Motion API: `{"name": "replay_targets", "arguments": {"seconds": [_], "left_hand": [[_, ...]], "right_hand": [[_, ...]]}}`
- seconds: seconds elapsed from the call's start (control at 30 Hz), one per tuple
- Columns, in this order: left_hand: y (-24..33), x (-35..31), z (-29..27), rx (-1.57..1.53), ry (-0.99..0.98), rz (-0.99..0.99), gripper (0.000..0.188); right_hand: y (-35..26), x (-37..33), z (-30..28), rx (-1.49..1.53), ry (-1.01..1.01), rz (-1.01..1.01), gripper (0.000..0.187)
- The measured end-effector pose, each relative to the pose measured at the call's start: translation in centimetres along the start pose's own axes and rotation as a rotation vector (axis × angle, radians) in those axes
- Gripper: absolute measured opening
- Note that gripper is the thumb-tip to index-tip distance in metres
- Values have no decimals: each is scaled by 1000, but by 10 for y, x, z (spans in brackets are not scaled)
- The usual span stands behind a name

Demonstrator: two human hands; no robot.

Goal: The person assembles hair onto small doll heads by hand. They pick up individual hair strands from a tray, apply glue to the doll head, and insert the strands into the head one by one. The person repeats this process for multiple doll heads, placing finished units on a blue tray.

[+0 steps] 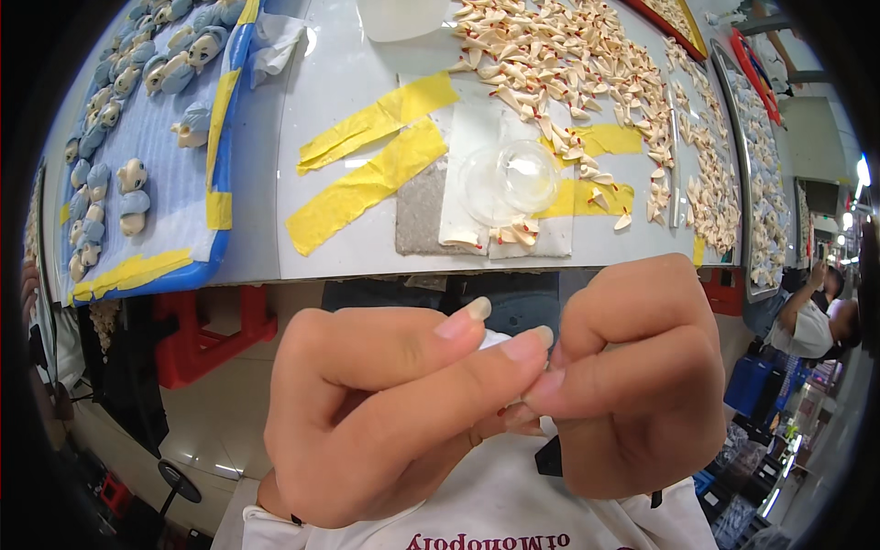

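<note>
My left hand (367,412) and my right hand (632,376) meet in front of the table's near edge, both with fingers bent and closed. Between the left thumb and fingertips shows a small white piece (495,339), mostly covered, so its kind is unclear. Thumb and forefinger of my right hand pinch right beside it, against the left fingertips. What the right fingers hold is hidden. A speck of red shows under the left fingers. Just beyond lie a round clear plastic dish (530,179) and a few small cream pieces with red tips (518,231).
Many cream red-tipped pieces (559,55) spread across the table's far right. At left, a blue tray (220,247) holds several blue-haired doll heads (133,197). Yellow tape (367,188) marks the tabletop. Below stands a red stool (206,339). Another person (811,321) sits at far right.
</note>
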State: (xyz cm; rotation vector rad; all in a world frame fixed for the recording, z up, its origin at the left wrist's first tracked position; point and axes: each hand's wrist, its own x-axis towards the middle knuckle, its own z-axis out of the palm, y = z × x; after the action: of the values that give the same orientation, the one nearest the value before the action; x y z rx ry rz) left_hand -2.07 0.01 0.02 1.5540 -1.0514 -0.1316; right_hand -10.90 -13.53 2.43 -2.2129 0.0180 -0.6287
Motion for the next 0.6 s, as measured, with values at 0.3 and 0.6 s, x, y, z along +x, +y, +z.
{"name": "replay_targets", "arguments": {"seconds": [0.3, 0.6], "left_hand": [[-12, 2, -11, -55, -88, -80, 42], [-28, -1, -6, -312, 114, -246, 44]], "right_hand": [[12, 6, -14, -21, 18, 6, 18], [60, 20, -87, -663, 13, 338, 16]]}}
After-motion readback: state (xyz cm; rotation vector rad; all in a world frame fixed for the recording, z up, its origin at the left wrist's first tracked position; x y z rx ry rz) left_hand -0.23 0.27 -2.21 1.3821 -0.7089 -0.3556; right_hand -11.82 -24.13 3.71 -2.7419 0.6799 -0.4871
